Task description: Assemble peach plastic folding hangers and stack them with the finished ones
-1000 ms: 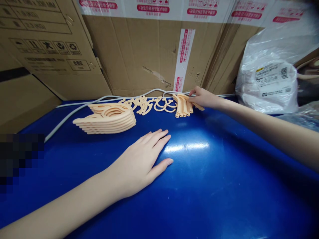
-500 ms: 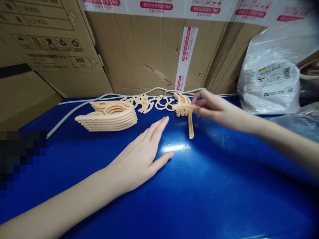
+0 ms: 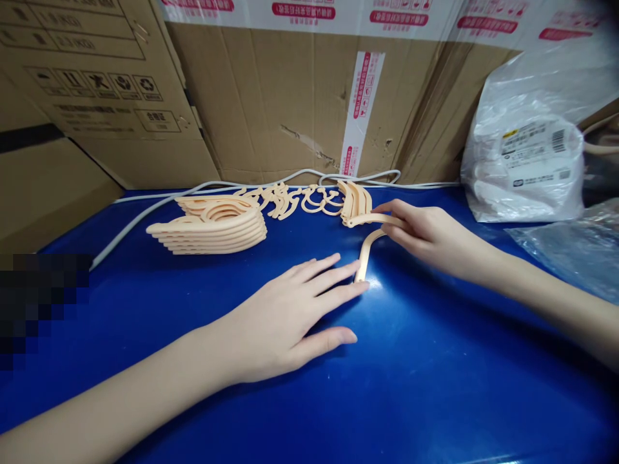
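Observation:
My right hand [image 3: 418, 232] pinches a beige plastic hanger piece [image 3: 365, 258], with one curved arm pointing left and another hanging down toward me. My left hand [image 3: 290, 316] is open above the blue table, fingers spread. Its fingertips reach the lower end of that piece; whether they touch it I cannot tell. Just behind the held piece stand several curved beige arms [image 3: 356, 196] in a row. Beige hook parts [image 3: 314, 201] and smaller curved parts [image 3: 280, 201] lie to their left. A stack of beige hangers [image 3: 213, 232] sits farther left, apart from both hands.
The blue table [image 3: 411, 386] runs back to cardboard boxes [image 3: 271, 103]. A pale cable [image 3: 159, 209] lies along the rear edge. At the right are a labelled clear plastic bag [image 3: 525, 161] of white items and a loose transparent film [image 3: 570, 248].
My right hand has moved slightly right and nearer to me, turning the hanger piece. My left hand has moved right toward its lower end, and its fingers have spread.

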